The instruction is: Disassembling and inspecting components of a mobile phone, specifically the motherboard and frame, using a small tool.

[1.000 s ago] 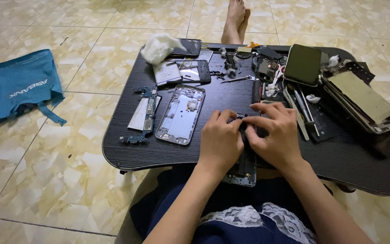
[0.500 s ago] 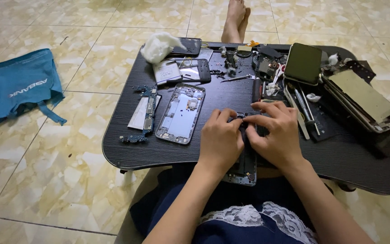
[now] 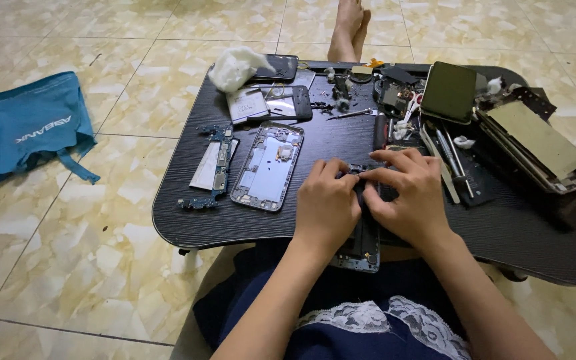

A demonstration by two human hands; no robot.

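A: Where is the dark phone frame (image 3: 363, 241)?

B: At the near edge of the black low table (image 3: 235, 227), its lower end hanging past that edge over the person's lap. Both hands cover most of it.

A: How do the hands sit?

B: The left hand (image 3: 326, 208) is curled over the frame's left side, fingers bent onto its top end. The right hand (image 3: 408, 193) clasps the right side, its fingertips meeting the left hand's at a small dark part at the frame's top. Both are grasping the frame; neither is loose.

A: What lies around it?

B: Just left, an opened phone body with a silver-blue inside (image 3: 268, 165). Further left, a long circuit board (image 3: 216, 167) resting on a white strip, near the table's left edge. Toward the far edge, 2 phones with dark screens (image 3: 281, 101), a white wad of tissue (image 3: 233, 67), and a heap of small parts.

A: And to the right?

B: Thin tools (image 3: 449, 160) beside the right hand, a dark-green phone back (image 3: 449, 91), and a stack of opened devices (image 3: 541, 143) at the right edge. A blue bag (image 3: 35, 127) lies on the tiled floor, well apart.
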